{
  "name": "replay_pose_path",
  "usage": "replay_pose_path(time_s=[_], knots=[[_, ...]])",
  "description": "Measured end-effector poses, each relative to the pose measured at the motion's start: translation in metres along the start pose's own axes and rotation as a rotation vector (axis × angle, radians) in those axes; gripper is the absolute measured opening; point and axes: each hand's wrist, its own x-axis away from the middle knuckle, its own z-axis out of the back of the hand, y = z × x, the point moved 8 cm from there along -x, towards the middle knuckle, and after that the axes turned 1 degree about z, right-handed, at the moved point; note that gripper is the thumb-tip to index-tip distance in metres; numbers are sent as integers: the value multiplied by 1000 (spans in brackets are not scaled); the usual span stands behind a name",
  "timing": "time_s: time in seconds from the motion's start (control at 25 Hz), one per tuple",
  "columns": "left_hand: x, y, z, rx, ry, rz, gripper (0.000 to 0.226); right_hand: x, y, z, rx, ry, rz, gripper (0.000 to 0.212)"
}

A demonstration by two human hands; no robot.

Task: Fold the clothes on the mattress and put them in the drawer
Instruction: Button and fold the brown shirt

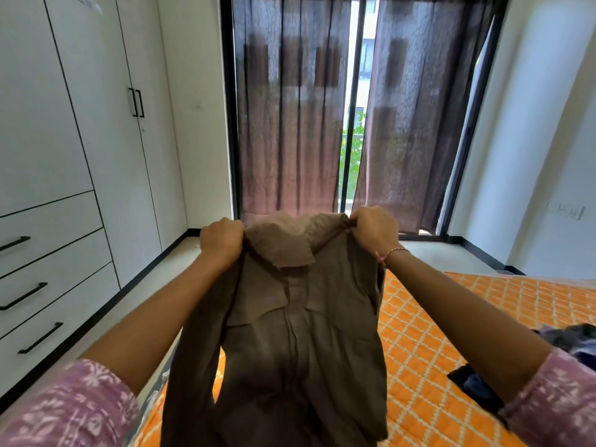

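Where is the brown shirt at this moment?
In the head view the brown shirt hangs in the middle, held up by its shoulders between the left hand and the right hand, above the near edge of the orange mattress.

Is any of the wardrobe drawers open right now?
No. All three drawers sit flush and closed, while both hands, left hand and right hand, hold the brown shirt up over the mattress.

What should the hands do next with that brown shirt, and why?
Probably lower the brown shirt flat onto the orange mattress. The left hand and right hand each grip a shoulder beside the collar, so it hangs in the air unfolded. Folding likely goes easier once it lies flat.
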Motion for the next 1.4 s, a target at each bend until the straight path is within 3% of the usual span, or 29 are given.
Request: replay_pose_path(time_s=[0.12, 0.24, 0.36, 0.44, 0.52, 0.64, 0.76, 0.84, 0.92, 1.0, 1.08, 1.16, 1.2, 1.28, 1.36, 1.4], knots=[[1, -11, -3, 107, 51, 165, 22, 2, -2, -2, 66, 33, 45, 29], [-5, -22, -8, 577, 14, 287, 18, 0, 19, 6, -51, 138, -85, 29], [-2, -29, -15, 1028, -43, 437, 35, -10, 39, -12, -251, -60, -201, 24], [4, -25, -27, 1188, -235, 509, 45, -11, 43, -19, -433, -201, -244, 28], [0, -29, -22, 942, -288, 399, 47, -15, 48, -7, -522, -143, -264, 28], [-25, -33, 21, 664, 0, 131, 43, -31, 58, 29, -581, 43, -269, 28], [-42, -27, 72, 574, 261, -53, 40, -49, 66, 53, -913, 119, -357, 26], [-53, -23, 82, 410, 288, -17, 39, -60, 68, 58, -883, 43, -348, 25], [-62, -24, 76, 293, 214, 165, 31, -71, 66, 64, -575, -16, -234, 26], [-68, -24, 70, 424, 168, 318, 24, -77, 62, 81, -427, 102, -163, 26], [-79, -19, 64, 801, 155, 355, 24, -79, 63, 88, -441, 213, -92, 22], [-79, -11, 52, 1114, 111, 335, 23, -79, 68, 69, -331, 67, -58, 17], [-77, -8, 53, 1091, 159, 255, 25, -77, 76, 57, -213, -26, -80, 17], [-66, -5, 66, 785, 356, 99, 27, -74, 97, 58, -135, 34, -218, 19], [-62, -5, 73, 625, 475, 70, 23, -73, 105, 61, -218, 136, -271, 17], [-69, -6, 67, 633, 423, 62, 20, -74, 106, 55, -327, 110, -271, 13]])
